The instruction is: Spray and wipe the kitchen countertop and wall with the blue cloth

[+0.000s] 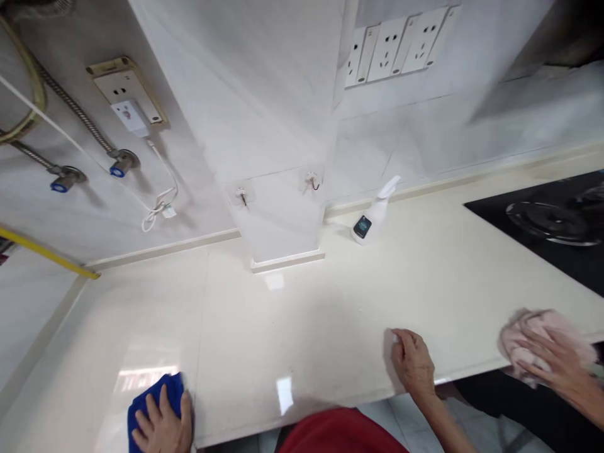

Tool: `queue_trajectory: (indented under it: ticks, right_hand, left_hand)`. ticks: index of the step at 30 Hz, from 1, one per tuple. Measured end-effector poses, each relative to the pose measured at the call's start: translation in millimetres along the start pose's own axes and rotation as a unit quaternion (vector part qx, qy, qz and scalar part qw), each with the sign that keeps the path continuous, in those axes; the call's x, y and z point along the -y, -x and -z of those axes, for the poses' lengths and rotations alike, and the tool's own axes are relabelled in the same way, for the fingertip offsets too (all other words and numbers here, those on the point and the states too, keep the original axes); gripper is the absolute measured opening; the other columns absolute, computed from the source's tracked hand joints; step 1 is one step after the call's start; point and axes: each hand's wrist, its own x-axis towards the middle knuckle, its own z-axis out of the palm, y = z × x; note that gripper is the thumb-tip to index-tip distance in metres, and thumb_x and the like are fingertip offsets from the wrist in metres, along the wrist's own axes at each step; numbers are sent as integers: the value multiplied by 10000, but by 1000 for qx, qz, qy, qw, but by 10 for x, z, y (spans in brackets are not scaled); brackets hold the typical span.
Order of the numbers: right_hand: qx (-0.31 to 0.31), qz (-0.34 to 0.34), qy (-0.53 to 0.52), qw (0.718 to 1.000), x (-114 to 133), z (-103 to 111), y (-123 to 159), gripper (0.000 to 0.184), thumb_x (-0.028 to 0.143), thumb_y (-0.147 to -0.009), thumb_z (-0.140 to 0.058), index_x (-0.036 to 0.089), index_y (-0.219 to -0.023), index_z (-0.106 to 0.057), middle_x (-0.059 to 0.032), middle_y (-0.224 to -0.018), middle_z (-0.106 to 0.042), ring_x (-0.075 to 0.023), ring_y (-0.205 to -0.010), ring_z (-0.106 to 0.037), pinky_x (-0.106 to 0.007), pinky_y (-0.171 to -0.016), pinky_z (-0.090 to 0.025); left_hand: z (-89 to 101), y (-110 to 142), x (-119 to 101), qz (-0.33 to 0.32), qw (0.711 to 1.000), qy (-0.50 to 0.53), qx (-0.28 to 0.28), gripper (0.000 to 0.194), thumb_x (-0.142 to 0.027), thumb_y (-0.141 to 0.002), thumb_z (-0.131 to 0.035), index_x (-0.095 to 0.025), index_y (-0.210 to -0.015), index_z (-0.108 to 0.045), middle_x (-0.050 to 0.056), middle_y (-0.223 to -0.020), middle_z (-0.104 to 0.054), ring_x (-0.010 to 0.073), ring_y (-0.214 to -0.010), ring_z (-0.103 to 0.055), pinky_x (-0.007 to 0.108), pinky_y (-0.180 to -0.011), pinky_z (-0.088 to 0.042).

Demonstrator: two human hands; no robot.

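While my left hand (pixel 163 421) lies spread over the blue cloth (pixel 174 384), with its fingers apart and not clamped around it, my right hand (pixel 413 365) rests on the worktop (pixel 264 340) with curled fingers, and whether they close on something I cannot tell; the cloth is near the front edge, at the left part of the surface; I judge that the step in hand is wiping there; the next move, in my opinion, calls for even pressure of the palm, with the cloth kept flat under it; the spray bottle (pixel 375 217) stands well apart, near the wall; to my right, another person's hand (pixel 557 368) is on a pink cloth (pixel 557 324), so that side needs some care
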Motion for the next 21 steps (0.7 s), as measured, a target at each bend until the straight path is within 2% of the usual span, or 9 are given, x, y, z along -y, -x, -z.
queue_trajectory:
  ticks: [3, 6, 9, 12, 14, 17, 21]
  right_hand:
    - [-11, -7, 7, 1000, 129, 39, -19, 288, 219, -902, -421, 197, -1112, -618, -101, -1074, -584, -246, -998, -560, -425, -900, -508]
    - [-13, -15, 3, 1000, 324, 38, 3, 325, 161, -883, -407, 198, -1139, -603, -96, -1071, -581, -240, -1004, -554, -432, -905, -511]
    - [-3, -24, 24, 999, 501, -28, 107, 394, 137, -875, -406, 204, -1224, -576, -109, -1141, -568, -253, -1056, -542, -457, -921, -506]
    - [2, -34, 58, 998, 598, -93, 262, 440, 160, -881, -426, 210, -1303, -543, -130, -1223, -553, -283, -1100, -536, -487, -927, -500]
    - [2, -38, 69, 997, 606, -124, 333, 454, 180, -885, -433, 220, -1327, -532, -130, -1241, -554, -296, -1107, -543, -497, -925, -501]
    - [-1, -40, 80, 996, 571, -144, 368, 445, 215, -889, -436, 239, -1321, -538, -121, -1232, -572, -309, -1098, -563, -514, -923, -507]
    - [-4, -38, 93, 995, 483, -147, 381, 428, 261, -885, -448, 267, -1302, -546, -124, -1221, -590, -334, -1068, -594, -546, -891, -530]
  left_hand:
    - [-141, -180, -409, -90, 996, 25, -2, 755, -595, -895, -277, -147, -1487, -410, 227, -1579, -381, 459, -1499, -230, 709, -1148, -248]
    - [-327, -401, -926, -166, 985, 49, -18, 704, -549, -905, -323, -190, -1508, -379, 203, -1592, -372, 453, -1512, -200, 743, -1123, -254]
    - [-486, -631, -1519, -257, 963, 76, -21, 664, -506, -944, -294, -135, -1479, -425, 229, -1585, -373, 434, -1521, -183, 705, -1160, -234]
    - [-625, -929, -2072, -342, 933, 111, -3, 634, -456, -970, -275, -96, -1461, -451, 218, -1543, -447, 402, -1518, -220, 636, -1202, -230]
    - [-736, -1182, -2391, -364, 920, 142, 3, 624, -395, -983, -241, -55, -1480, -403, 209, -1528, -472, 366, -1512, -257, 579, -1224, -236]
    - [-924, -1585, -2804, -362, 916, 174, 2, 625, -338, -986, -203, 20, -1467, -375, 241, -1523, -464, 346, -1501, -290, 545, -1230, -244]
    - [-1151, -2094, -3225, -387, 901, 193, 23, 558, -328, -976, -260, -47, -1403, -485, 194, -1501, -510, 316, -1486, -325, 533, -1228, -246]
